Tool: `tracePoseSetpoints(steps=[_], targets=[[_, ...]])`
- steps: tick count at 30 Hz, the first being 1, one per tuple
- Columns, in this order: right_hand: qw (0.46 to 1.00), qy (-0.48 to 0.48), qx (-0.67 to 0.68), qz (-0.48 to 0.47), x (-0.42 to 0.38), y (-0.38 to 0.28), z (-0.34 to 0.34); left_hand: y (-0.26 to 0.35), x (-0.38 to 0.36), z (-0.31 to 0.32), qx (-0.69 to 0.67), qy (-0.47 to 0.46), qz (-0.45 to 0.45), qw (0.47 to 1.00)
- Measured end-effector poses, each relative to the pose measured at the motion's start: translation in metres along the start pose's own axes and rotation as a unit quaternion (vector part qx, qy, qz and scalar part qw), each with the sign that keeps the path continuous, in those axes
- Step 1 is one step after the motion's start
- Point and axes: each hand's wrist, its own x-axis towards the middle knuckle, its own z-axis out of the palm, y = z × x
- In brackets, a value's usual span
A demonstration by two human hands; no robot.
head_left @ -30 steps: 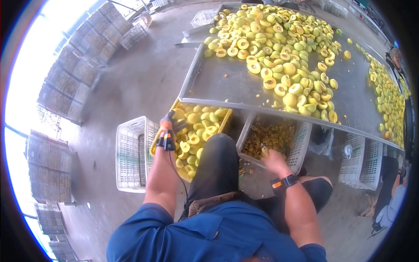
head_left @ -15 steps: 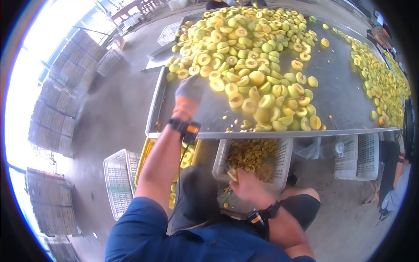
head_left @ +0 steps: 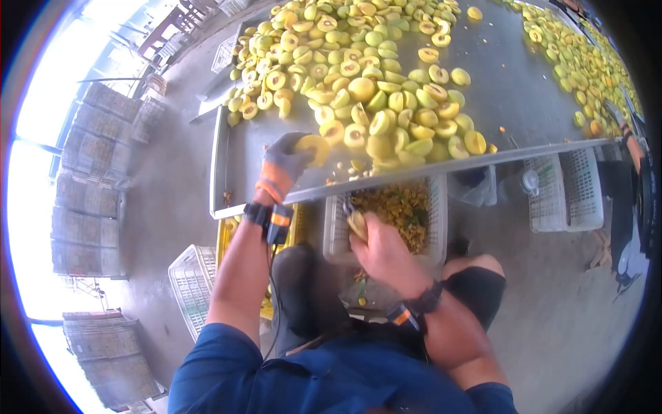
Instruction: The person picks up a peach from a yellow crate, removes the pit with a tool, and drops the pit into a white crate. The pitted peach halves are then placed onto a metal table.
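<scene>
My left hand [head_left: 284, 160], in a grey glove with an orange cuff, is closed on a yellow peach half [head_left: 314, 149] over the near left of the metal table [head_left: 238, 148]. The peach half is blurred. My bare right hand [head_left: 386, 250] wraps round a small tool [head_left: 357, 225] with a light wooden-looking handle and a dark metal tip. It is above the near side of a white crate [head_left: 336, 238] of yellow-brown scraps [head_left: 400, 214]. Many halved yellow-green peaches [head_left: 362, 88] lie heaped on the table, some with brown hollows showing.
Below the table's left edge stands a yellow crate [head_left: 224, 238], with a white crate [head_left: 193, 283] beside it. Stacked crates [head_left: 93, 190] line the left. More peaches [head_left: 572, 76] lie at the right, where another person's arm [head_left: 633, 148] shows. White crates [head_left: 565, 193] stand below.
My left hand has drawn back toward me from the heap with a peach half in it. My right hand has risen slightly with the tool. The whole view has shifted.
</scene>
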Motion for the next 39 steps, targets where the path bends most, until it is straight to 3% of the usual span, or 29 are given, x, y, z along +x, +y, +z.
tracePoseSetpoints(steps=[2,6,12,21,24,27,30,31,34,36,37,38,39], targets=[[0.999,0.032,0.004,-0.021,0.004,-0.01,-0.005,0.018,-0.043,0.014,-0.032,-0.023,-0.002,0.999],[0.999,0.046,-0.017,-0.021,0.001,-0.009,-0.007,0.011,-0.09,0.045,-0.02,-0.036,0.11,0.993],[0.993,0.03,-0.113,0.028,-0.014,-0.011,-0.012,0.008,-0.121,0.061,0.005,0.011,0.089,0.996],[0.992,0.021,-0.117,0.04,-0.019,-0.02,-0.027,0.027,-0.132,0.072,-0.014,0.022,0.093,0.995],[0.998,0.0,-0.062,0.02,-0.017,-0.013,-0.027,0.025,-0.131,0.072,0.05,0.016,0.108,0.993],[0.988,-0.058,0.138,-0.03,-0.011,-0.007,-0.028,0.024,-0.131,0.07,0.085,0.017,0.128,0.988],[0.998,-0.042,0.055,0.016,-0.011,0.004,-0.01,0.024,-0.137,0.067,0.137,0.027,0.131,0.981],[0.992,-0.075,0.092,0.041,-0.011,0.002,-0.011,0.024,-0.139,0.065,0.163,0.029,0.13,0.978],[0.954,-0.173,0.214,0.122,-0.016,-0.006,-0.02,0.028,-0.144,0.057,0.141,-0.001,0.136,0.981],[0.904,-0.24,0.306,0.179,-0.015,-0.01,-0.022,0.008,-0.139,0.052,-0.014,-0.014,0.114,0.993],[0.901,-0.229,0.325,0.174,-0.016,-0.013,-0.02,-0.005,-0.135,0.051,-0.091,-0.022,0.103,0.99],[0.897,-0.219,0.344,0.171,-0.019,-0.015,-0.015,-0.019,-0.135,0.051,0.177,0.031,0.369,0.912],[0.891,-0.212,0.363,0.169,-0.021,-0.016,-0.011,-0.019,-0.137,0.056,0.109,0.057,0.303,0.945]])
